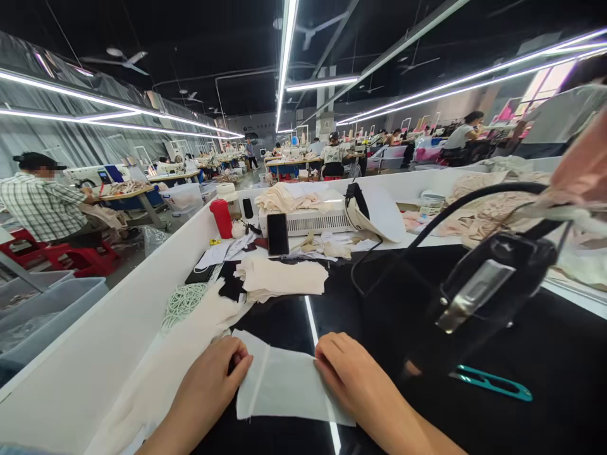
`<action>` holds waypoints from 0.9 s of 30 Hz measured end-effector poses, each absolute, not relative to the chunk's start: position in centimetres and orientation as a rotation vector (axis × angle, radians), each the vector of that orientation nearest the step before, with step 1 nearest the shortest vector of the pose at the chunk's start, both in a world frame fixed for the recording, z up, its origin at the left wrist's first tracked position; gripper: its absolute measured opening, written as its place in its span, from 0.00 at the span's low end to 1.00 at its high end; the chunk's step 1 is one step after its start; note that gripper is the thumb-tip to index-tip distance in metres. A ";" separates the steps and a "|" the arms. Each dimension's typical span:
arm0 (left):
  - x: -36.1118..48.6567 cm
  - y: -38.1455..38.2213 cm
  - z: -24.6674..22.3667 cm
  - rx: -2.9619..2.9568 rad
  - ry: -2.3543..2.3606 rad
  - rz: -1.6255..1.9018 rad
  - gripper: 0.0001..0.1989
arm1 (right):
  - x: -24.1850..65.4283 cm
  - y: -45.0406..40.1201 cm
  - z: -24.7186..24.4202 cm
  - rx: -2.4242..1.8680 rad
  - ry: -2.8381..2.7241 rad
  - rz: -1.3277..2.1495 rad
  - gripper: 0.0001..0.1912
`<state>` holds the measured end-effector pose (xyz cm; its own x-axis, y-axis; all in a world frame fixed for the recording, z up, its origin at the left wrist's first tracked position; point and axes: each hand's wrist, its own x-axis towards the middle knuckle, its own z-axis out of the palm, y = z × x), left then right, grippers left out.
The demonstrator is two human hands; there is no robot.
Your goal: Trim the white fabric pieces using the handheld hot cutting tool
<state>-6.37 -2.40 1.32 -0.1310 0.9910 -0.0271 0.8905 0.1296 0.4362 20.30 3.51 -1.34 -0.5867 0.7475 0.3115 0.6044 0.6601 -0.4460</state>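
A pale, thin piece of fabric (287, 382) with a crease or seam near its left side lies on the black tabletop (379, 417). At its left edge is my left hand (215, 376), fingers curled and thumb bent in, closed on the cloth. My right hand (348, 370) is closed over the upper right edge, thumb against the fabric and fingertips mostly hidden. Beyond the fabric lies a stack of cream cloth pieces (287, 277). A long cream cloth (175, 360) runs along the left, beside and partly behind my left forearm.
A black machine head (493, 291) with a cable stands at right, beside teal thread snips (496, 382). Green cord (184, 303) lies at left. Behind are a phone (277, 234), a red container (220, 218) and a white vented box (313, 221). White walls (114, 322) edge the table.
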 end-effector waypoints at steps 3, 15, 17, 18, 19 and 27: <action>-6.7 -2.2 1.2 1.795 2.106 0.548 0.14 | 20.0 3.5 -1.0 -1.048 -2.329 0.533 0.11; -8.5 5.7 5.8 1.839 1.936 1.090 0.10 | 18.1 9.5 2.4 -1.121 -1.969 0.544 0.04; -8.8 8.3 6.3 1.837 1.914 1.105 0.08 | 17.7 11.6 2.6 -1.135 -1.934 0.507 0.04; -9.0 9.6 6.3 1.828 1.911 1.100 0.08 | 17.4 12.6 2.6 -1.147 -1.923 0.489 0.05; -9.2 10.7 6.2 1.816 1.911 1.089 0.10 | 17.2 13.5 2.7 -1.163 -1.912 0.471 0.05; -9.9 15.1 3.2 1.726 1.909 0.936 0.17 | 15.6 18.2 0.8 -1.355 -1.958 0.342 0.10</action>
